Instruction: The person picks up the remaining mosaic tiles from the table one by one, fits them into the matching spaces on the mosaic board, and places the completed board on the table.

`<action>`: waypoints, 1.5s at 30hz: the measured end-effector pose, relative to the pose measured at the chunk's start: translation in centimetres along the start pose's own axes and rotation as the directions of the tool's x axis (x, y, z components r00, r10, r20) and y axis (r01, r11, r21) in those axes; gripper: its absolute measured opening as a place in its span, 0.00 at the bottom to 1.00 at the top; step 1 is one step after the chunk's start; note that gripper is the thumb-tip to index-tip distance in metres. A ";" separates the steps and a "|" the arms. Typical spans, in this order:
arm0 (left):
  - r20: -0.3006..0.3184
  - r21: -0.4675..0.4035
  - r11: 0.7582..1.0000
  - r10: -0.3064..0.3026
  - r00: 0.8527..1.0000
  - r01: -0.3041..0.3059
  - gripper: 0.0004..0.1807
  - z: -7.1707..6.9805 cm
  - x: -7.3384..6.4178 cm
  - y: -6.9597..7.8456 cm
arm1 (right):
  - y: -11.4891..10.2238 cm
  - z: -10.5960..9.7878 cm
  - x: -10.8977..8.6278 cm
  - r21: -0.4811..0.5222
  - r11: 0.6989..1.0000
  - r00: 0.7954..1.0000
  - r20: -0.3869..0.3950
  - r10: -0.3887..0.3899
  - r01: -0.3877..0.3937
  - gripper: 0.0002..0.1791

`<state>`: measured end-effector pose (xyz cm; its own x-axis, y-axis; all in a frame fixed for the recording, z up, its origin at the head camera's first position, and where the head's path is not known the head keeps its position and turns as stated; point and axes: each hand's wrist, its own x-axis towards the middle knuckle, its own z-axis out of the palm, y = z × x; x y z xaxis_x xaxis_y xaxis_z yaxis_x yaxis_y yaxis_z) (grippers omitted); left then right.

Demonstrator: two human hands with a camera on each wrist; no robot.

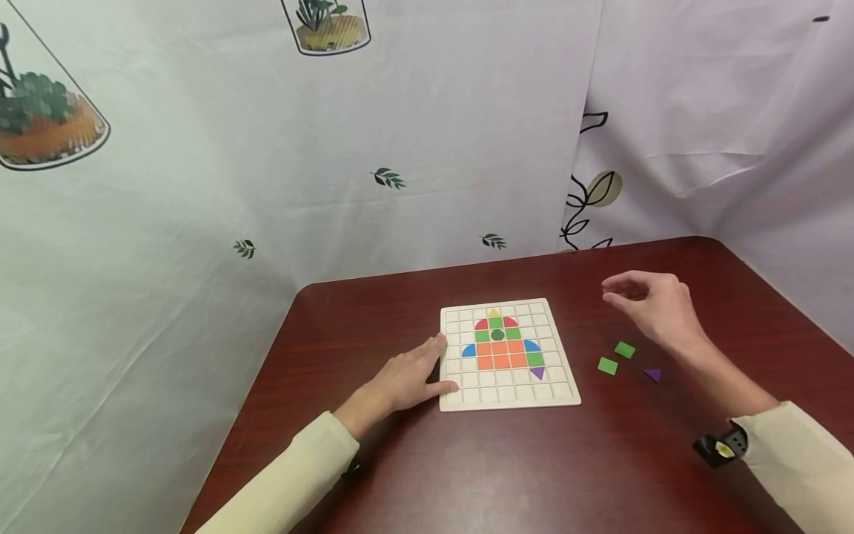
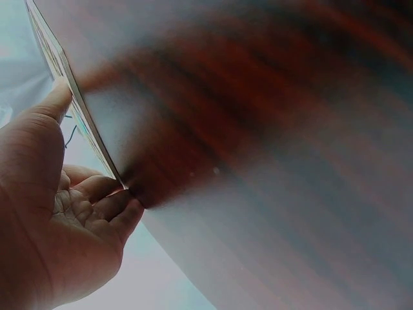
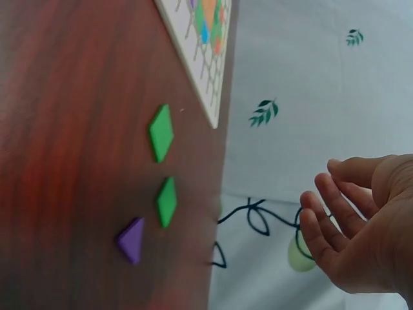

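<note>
A white gridded board (image 1: 560, 391) lies on the table, bearing a figure of coloured pieces: orange squares (image 1: 501, 361), green squares, a dark green circle (image 1: 497, 335), blue and red rounded pieces, a yellow tip and a purple triangle (image 1: 537, 373). My left hand (image 1: 408, 377) rests at the board's left edge, its thumb over the lower left part and its fingers along the side. To the right, my right hand (image 1: 660, 311) hovers above the table, fingers loosely bent and nothing visible between them. Below it lie two green squares (image 3: 161, 132) and a purple triangle (image 3: 131, 240).
The dark red wooden table (image 1: 494, 467) has a rounded far edge. Behind it hangs a white cloth (image 1: 434, 111) printed with plants and leaves. A dark strap with a small device (image 1: 720, 447) is on my right wrist.
</note>
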<state>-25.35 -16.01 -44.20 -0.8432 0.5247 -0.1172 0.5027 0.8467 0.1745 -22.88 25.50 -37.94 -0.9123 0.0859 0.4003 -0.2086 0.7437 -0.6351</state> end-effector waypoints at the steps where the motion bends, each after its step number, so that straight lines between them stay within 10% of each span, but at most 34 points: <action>1: -0.001 -0.001 1.000 0.001 1.000 -0.001 0.55 0.0 0.0 0.0 | 0.3 0.0 -0.1 -0.006 1.000 1.000 -0.002 0.005 -0.005 0.11; 45: -0.006 -0.014 1.000 0.013 1.000 -0.013 0.55 0.0 0.0 0.0 | 7.0 1.2 -4.8 -0.023 0.996 0.975 0.205 0.091 -0.088 0.21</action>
<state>-25.34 -16.07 -44.16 -0.8379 0.5349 -0.1086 0.5107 0.8386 0.1897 -20.39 29.50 -45.04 -0.9803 0.0156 0.1971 -0.1193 0.7482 -0.6526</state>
